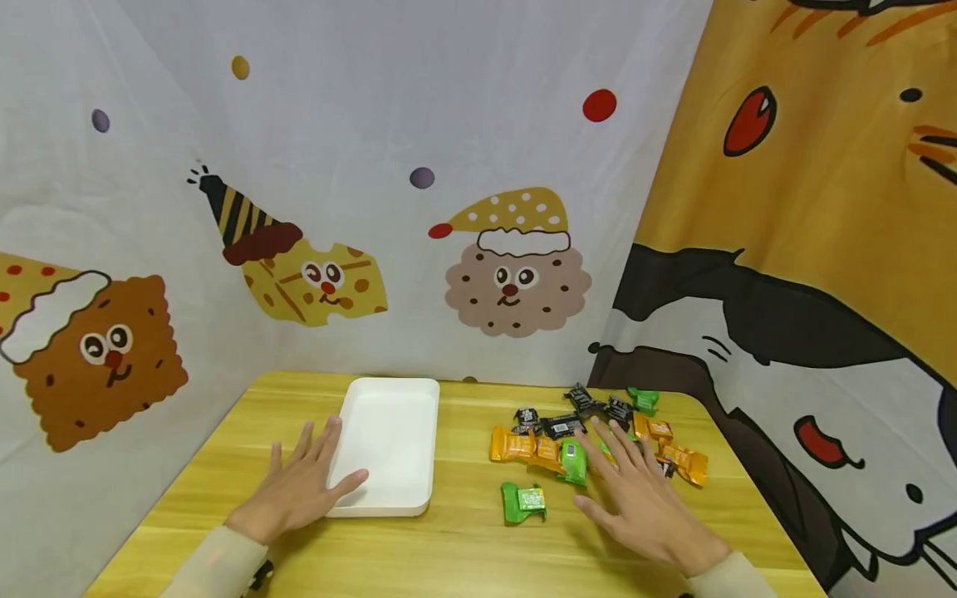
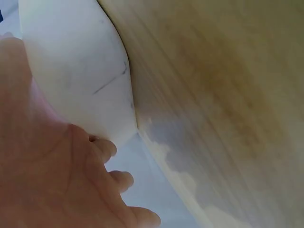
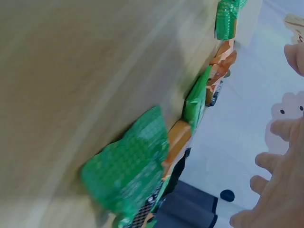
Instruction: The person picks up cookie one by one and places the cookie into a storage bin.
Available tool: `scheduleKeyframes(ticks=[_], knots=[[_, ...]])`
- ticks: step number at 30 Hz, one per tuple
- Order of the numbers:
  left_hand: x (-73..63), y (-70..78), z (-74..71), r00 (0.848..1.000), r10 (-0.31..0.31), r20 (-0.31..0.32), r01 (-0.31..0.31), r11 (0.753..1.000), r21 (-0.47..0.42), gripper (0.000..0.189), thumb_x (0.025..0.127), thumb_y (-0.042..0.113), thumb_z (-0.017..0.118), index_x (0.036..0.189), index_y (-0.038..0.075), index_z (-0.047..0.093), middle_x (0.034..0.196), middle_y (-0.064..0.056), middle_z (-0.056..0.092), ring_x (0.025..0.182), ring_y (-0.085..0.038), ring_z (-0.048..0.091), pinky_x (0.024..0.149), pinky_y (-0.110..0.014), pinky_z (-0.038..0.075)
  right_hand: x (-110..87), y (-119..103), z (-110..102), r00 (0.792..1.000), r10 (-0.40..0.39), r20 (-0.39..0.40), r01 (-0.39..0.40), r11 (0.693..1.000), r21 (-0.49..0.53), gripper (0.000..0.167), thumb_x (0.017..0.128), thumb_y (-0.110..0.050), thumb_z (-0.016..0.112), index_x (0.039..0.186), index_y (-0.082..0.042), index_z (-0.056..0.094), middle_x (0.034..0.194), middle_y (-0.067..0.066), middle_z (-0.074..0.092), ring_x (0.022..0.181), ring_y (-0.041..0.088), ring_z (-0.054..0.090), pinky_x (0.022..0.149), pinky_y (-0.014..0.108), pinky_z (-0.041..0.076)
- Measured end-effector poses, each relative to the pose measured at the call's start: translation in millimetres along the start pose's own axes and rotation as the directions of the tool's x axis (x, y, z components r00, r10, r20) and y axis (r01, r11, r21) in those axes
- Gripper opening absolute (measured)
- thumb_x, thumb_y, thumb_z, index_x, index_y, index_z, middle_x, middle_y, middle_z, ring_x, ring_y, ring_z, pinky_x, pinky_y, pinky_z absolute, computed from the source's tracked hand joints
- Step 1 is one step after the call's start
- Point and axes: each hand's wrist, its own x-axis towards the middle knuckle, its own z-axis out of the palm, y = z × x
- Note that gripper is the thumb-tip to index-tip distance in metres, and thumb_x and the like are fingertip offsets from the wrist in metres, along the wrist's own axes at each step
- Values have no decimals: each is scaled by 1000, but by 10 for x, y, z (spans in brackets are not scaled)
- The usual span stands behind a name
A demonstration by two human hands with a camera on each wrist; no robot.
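Note:
My left hand (image 1: pixel 299 486) is spread out beside the white tray (image 1: pixel 385 444), its thumb and fingertips overlapping the tray's left edge in the head view. In the left wrist view the palm (image 2: pixel 52 161) appears next to the tray's side (image 2: pixel 80 71). My right hand (image 1: pixel 646 502) hovers with fingers spread at the near side of a pile of wrapped candies, hiding part of it. A green candy (image 1: pixel 523 502) lies apart, left of that hand. Orange candies (image 1: pixel 516 446), black candies (image 1: pixel 562 426) and a green candy (image 1: pixel 572 462) make up the pile. Neither hand holds anything.
The wooden table (image 1: pixel 463 548) carries the tray at left and the candies at right. Another green candy (image 1: pixel 643 400) lies at the back right, near the table's edge. A cloth (image 1: pixel 486 124) printed with cartoon figures hangs behind the table.

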Motion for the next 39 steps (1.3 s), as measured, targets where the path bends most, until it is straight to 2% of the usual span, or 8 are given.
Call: scheduleKeyframes(ticks=[8, 11, 17, 24, 30, 35, 39], knots=[[6, 26, -7, 1000, 27, 13, -27, 1000, 5, 114, 112, 77, 58, 186, 1, 18, 195, -22, 21, 181, -57, 8, 132, -96, 0, 137, -130, -14, 996, -72, 47, 71, 997, 32, 89, 112, -58, 74, 187, -32, 31, 195, 12, 29, 176, 51, 35, 132, 90, 30], [21, 36, -8, 999, 40, 2, -40, 999, 15, 113, 112, 76, 59, 185, 0, 20, 194, -22, 22, 181, -58, 10, 133, -96, 3, 180, -164, 4, 994, -89, 67, 84, 994, 63, 89, 113, -57, 73, 187, -32, 31, 194, 12, 31, 176, 51, 36, 133, 89, 31], [59, 14, 3, 999, 43, 2, -43, 999, 2, 108, 115, 74, 53, 185, -1, 20, 194, -23, 21, 181, -58, 11, 133, -96, 3, 262, -201, 78, 983, -123, 137, 106, 987, 123, 92, 113, -57, 73, 188, -33, 25, 195, 8, 28, 177, 49, 35, 136, 87, 28], [114, -54, -25, 997, 69, -24, -68, 997, 31, 102, 117, 71, 53, 185, 1, 24, 193, -24, 24, 179, -60, 16, 132, -97, 9, 336, -255, 130, 955, -165, 246, 120, 975, 186, 90, 114, -61, 71, 188, -37, 26, 194, 9, 30, 175, 48, 39, 134, 82, 38], [144, -117, -50, 996, 83, -39, -82, 996, 48, 100, 116, 71, 54, 185, 4, 27, 193, -24, 27, 178, -60, 20, 131, -97, 11, 389, -333, 147, 932, -222, 285, 172, 967, 190, 92, 112, -59, 75, 187, -41, 25, 191, 11, 38, 173, 44, 45, 134, 76, 44], [165, -154, -36, 996, 82, -25, -81, 996, 29, 99, 116, 71, 54, 186, 7, 26, 194, -23, 25, 178, -60, 18, 132, -97, 7, 435, -400, 171, 904, -306, 298, 246, 944, 222, 85, 113, -50, 77, 185, -34, 35, 188, 10, 43, 168, 37, 53, 126, 67, 57], [177, -169, -15, 997, 79, -25, -79, 996, 31, 99, 116, 72, 53, 186, 7, 26, 194, -23, 24, 179, -60, 18, 132, -96, 6, 463, -449, 200, 891, -355, 283, 300, 928, 221, 79, 113, -46, 79, 182, -27, 44, 183, 12, 50, 161, 38, 60, 124, 68, 58]])
